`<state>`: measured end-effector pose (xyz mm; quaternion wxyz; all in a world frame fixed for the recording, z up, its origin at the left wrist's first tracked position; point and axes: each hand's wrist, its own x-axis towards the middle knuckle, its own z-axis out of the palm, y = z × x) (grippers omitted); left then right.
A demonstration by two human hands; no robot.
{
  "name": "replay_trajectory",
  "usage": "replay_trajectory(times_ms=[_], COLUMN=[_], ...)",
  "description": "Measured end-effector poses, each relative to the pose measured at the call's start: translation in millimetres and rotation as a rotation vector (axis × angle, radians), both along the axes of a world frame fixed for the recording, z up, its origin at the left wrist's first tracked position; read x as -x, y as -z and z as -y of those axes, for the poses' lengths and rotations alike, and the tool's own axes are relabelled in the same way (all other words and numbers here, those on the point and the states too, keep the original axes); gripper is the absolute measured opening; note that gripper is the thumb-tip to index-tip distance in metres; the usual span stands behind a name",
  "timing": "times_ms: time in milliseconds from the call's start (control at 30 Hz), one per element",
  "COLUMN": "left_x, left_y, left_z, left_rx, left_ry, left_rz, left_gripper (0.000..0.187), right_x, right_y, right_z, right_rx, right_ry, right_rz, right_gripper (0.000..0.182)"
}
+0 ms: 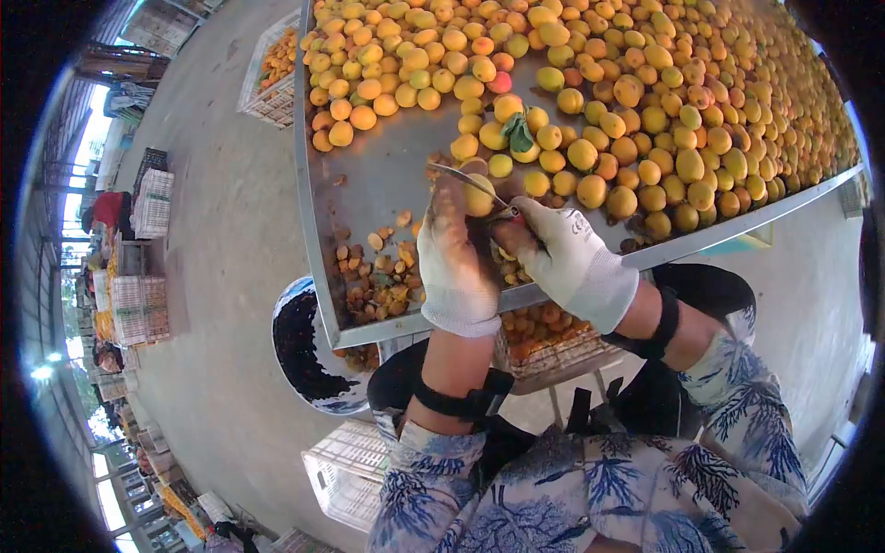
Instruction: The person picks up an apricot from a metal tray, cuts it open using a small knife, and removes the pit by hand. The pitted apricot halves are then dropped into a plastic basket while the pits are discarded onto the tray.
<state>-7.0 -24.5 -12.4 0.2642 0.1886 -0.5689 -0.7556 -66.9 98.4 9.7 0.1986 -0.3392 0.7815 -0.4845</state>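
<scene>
Both hands wear white gloves with bare-looking fingertips over the metal table (369, 189). My left hand (454, 249) is closed around a yellow-orange fruit (478, 195). My right hand (558, 244) grips a small knife (468, 180), whose thin curved blade lies across the top of the fruit. Just beyond the hands is a green leaf (521, 135) among many whole fruits (645, 120). Cut fruit pieces (380, 281) lie in the table's near left corner, beside my left hand.
Below the table's near edge are a crate of cut fruit (544, 346) and a round tub (318, 350) with dark contents. A white crate (346, 475) stands on the floor. Another fruit crate (274, 74) is beyond the table's left side. A person (111, 212) is far left near stacked crates.
</scene>
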Motion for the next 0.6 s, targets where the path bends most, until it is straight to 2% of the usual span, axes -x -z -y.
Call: replay_trajectory(times_ms=[67, 167, 300, 367, 500, 567, 600], left_x=[0, 3, 3, 5, 3, 6, 6], left_y=[-3, 2, 5, 1, 10, 5, 7], left_z=[0, -8, -8, -7, 3, 1, 2], left_rx=[-0.380, -0.506, -0.514, -0.434, -0.404, -0.426, -0.429], left_ry=[0.102, 0.051, 0.068, 0.028, 0.016, -0.102, -0.104], left_rz=[-0.050, -0.068, -0.040, 0.008, 0.092, 0.082, 0.085], left_gripper=[0.064, 0.067, 0.066, 0.067, 0.058, 0.046, 0.046], right_x=[-6, -8, -7, -4, -5, -4, -3], right_y=[4, 10, 13, 10, 23, 12, 17], right_z=[2, 5, 6, 7, 13, 12, 12], right_rx=[-0.036, -0.178, -0.205, -0.100, -0.043, 0.067, 0.063], right_ry=[0.012, -0.011, -0.023, -0.033, -0.018, -0.048, -0.049], right_rz=[-0.093, -0.110, -0.181, -0.105, -0.034, 0.406, 0.410], right_gripper=[0.025, 0.031, 0.032, 0.026, 0.030, 0.036, 0.036])
